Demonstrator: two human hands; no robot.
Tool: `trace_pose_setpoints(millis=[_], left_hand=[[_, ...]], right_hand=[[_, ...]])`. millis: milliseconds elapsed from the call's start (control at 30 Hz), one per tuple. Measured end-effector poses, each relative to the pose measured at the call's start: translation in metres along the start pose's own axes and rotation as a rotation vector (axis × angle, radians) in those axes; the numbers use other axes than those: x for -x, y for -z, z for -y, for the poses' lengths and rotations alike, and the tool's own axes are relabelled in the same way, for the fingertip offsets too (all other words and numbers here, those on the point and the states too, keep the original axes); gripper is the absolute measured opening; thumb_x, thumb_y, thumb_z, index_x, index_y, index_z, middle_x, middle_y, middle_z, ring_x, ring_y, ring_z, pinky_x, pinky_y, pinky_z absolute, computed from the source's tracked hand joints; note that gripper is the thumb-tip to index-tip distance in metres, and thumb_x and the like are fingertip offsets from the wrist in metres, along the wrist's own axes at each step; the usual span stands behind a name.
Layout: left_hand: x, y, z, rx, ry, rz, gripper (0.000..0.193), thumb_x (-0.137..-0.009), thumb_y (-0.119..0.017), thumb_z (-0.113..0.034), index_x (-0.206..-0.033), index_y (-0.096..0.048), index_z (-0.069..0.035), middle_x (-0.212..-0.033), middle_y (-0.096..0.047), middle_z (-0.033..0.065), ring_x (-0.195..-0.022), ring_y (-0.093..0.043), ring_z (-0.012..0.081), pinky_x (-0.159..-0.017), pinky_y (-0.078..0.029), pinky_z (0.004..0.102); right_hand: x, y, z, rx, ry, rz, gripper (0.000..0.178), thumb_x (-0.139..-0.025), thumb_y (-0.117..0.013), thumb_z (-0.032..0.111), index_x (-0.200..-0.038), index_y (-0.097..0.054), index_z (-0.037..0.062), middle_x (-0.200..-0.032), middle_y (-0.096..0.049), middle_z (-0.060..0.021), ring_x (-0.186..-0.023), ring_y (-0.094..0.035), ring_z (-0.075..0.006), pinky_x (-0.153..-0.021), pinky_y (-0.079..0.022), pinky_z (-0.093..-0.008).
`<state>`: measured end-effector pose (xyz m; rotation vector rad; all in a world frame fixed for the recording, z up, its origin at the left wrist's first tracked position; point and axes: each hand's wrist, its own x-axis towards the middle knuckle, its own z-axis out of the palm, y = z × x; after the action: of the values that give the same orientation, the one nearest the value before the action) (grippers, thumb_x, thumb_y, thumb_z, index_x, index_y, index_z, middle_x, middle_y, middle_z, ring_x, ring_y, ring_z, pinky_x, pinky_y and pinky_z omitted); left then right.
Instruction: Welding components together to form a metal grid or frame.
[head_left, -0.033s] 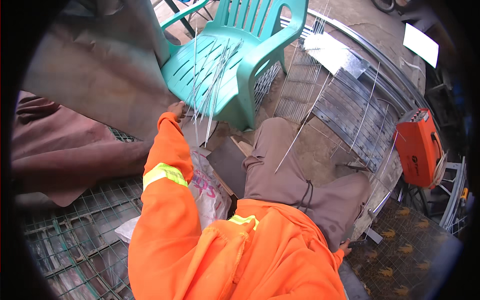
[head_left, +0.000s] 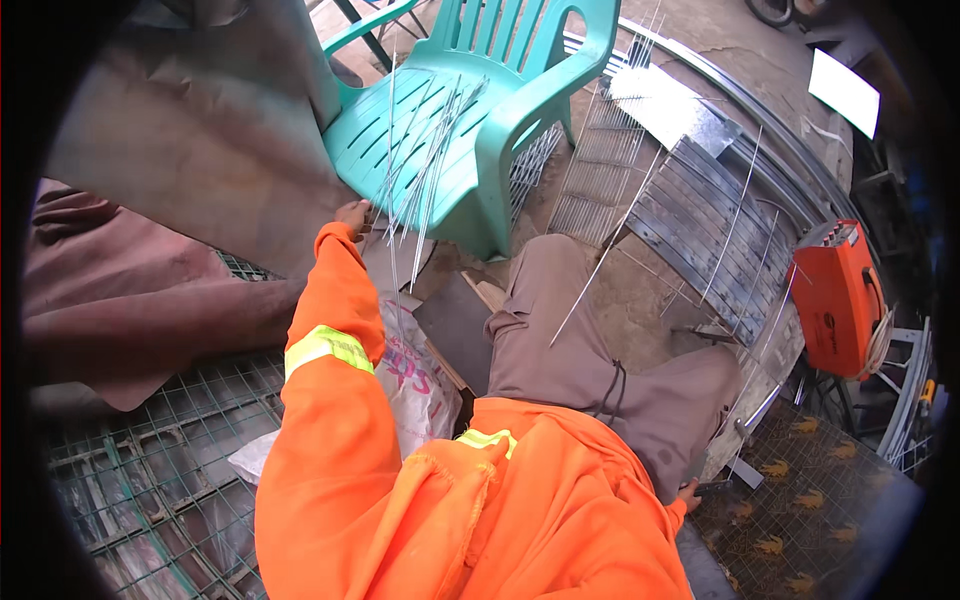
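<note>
My left hand point(head_left: 353, 216) reaches to the front left corner of a green plastic chair point(head_left: 455, 205). Its fingers look curled beside the ends of thin metal rods point(head_left: 432, 165), which lie loosely across the seat and stick out past its front edge. Whether a rod is in the fingers is too small to make out. Low on the right, beside my thigh, my right hand point(head_left: 689, 495) is closed around a dark handle point(head_left: 713, 488); most of the hand is behind my orange sleeve, and the tool's kind does not show.
Slatted boards point(head_left: 705, 240) with long rods on them lie right of my knees, near a shiny metal sheet point(head_left: 672, 105). An orange box-shaped machine point(head_left: 835, 300) with a coiled cable stands farther right. Green wire mesh point(head_left: 160, 480) and a white sack point(head_left: 415, 390) are at left, beneath brown sheeting point(head_left: 200, 170).
</note>
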<state>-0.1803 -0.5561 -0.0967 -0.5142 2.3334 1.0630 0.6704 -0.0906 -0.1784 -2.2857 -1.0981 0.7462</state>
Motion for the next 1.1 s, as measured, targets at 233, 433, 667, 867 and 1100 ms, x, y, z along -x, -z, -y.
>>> trace_pose_setpoints(millis=[233,433,667,867,1100], left_hand=[[0.025,0.02,0.003,0.067,-0.042,0.048,0.027,-0.098,-0.054,-0.032,-0.119,-0.064,-0.019,-0.099,-0.065,0.0017,-0.089,-0.063,0.0166,-0.08,-0.05,0.0386],[0.031,0.023,0.008,0.038,-0.065,0.076,0.021,-0.098,-0.053,-0.026,-0.114,-0.065,-0.017,-0.099,-0.067,-0.002,-0.087,-0.064,0.0148,-0.077,-0.051,0.0364],[0.042,0.044,0.008,0.07,-0.06,0.11,0.029,-0.094,-0.061,-0.032,-0.113,-0.065,-0.01,-0.074,-0.056,-0.0004,-0.055,-0.047,0.01,-0.049,-0.036,0.0258],[0.068,0.03,-0.029,-0.085,-0.125,0.236,0.028,-0.098,-0.051,-0.031,-0.111,-0.062,-0.01,-0.069,-0.052,0.0009,-0.049,-0.044,0.0101,-0.046,-0.04,0.0277],[0.162,0.011,0.005,0.399,-0.322,0.124,0.018,-0.101,-0.048,-0.028,-0.1,-0.056,-0.013,-0.058,-0.033,-0.0089,-0.045,-0.026,0.0035,-0.043,-0.028,0.0239]], right_hand=[[0.001,-0.017,0.014,0.285,0.013,0.013,0.071,-0.079,-0.076,0.04,-0.117,-0.053,-0.0158,-0.071,-0.064,-0.0127,-0.056,-0.059,-0.018,-0.053,-0.049,-0.0325],[-0.008,-0.02,0.015,0.341,0.047,-0.059,0.069,-0.08,-0.076,0.039,-0.116,-0.053,-0.0147,-0.071,-0.064,-0.0115,-0.058,-0.059,-0.017,-0.053,-0.049,-0.0329],[0.023,-0.026,0.045,0.3,-0.054,0.049,0.057,-0.082,-0.076,0.032,-0.115,-0.055,-0.0098,-0.073,-0.064,-0.0095,-0.061,-0.059,-0.0163,-0.055,-0.049,-0.0329],[0.016,-0.023,0.011,0.055,0.069,0.057,0.039,-0.086,-0.069,0.023,-0.111,-0.058,-0.0049,-0.074,-0.062,-0.0081,-0.061,-0.059,-0.016,-0.054,-0.048,-0.0326],[0.044,-0.027,0.024,0.013,0.136,-0.03,0.043,-0.086,-0.068,0.035,-0.104,-0.057,-0.0036,-0.074,-0.064,-0.0104,-0.064,-0.063,-0.0214,-0.059,-0.05,-0.0349]])
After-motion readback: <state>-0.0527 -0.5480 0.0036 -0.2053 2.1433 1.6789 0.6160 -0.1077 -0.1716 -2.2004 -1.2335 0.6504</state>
